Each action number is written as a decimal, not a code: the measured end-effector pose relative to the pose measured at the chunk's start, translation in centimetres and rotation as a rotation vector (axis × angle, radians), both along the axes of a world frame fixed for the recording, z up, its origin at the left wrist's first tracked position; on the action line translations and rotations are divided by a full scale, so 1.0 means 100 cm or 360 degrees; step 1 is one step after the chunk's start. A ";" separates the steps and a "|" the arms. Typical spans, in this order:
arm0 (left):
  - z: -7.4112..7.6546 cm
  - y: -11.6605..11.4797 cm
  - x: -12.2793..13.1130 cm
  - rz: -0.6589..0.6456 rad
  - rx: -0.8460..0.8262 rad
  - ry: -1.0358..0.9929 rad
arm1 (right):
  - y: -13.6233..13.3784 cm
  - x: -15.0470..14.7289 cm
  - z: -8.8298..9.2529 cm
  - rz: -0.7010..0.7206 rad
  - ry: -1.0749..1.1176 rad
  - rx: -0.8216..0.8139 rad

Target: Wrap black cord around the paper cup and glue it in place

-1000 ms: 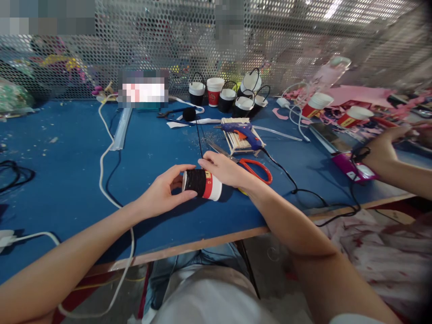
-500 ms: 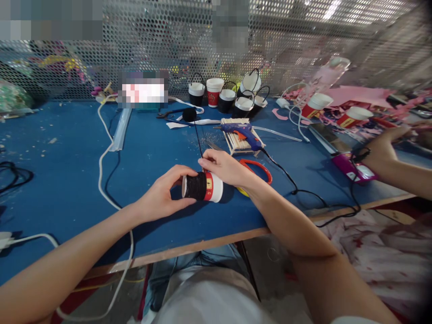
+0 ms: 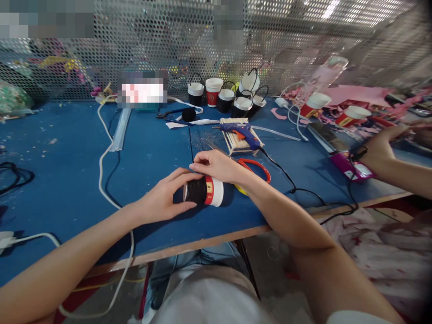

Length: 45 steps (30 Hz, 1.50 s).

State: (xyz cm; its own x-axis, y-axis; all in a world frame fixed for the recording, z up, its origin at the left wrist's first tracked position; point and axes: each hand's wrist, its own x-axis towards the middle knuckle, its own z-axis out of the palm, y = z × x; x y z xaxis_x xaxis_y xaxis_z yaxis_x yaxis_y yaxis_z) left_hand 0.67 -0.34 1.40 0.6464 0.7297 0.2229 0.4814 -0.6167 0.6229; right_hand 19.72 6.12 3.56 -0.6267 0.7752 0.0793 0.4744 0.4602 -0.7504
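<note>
One blue table (image 3: 74, 180) carries five black-wrapped cups (image 3: 224, 105) near its far edge. Set in from the front edge by a strip of blue, one cup (image 3: 204, 191) lies sideways, the left hand (image 3: 162, 198) curling its grip around it. The right hand (image 3: 218, 165) pinches one thin black cord (image 3: 191, 146).

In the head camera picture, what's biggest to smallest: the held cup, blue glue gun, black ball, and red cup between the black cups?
Held cup and blue glue gun: too alike to rank.
Red cup.
Black ball.
</note>
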 end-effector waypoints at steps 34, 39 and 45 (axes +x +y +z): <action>-0.012 0.021 -0.012 0.0273 -0.0340 -0.0409 | 0.052 0.104 0.011 -0.1152 -0.0153 0.0139; -0.010 0.023 -0.013 0.0308 -0.0199 -0.0362 | 0.025 0.091 0.025 -0.0823 0.0216 -0.0168; -0.010 0.027 -0.014 0.0313 -0.0078 -0.0318 | 0.004 0.071 0.020 -0.0649 0.0290 -0.0499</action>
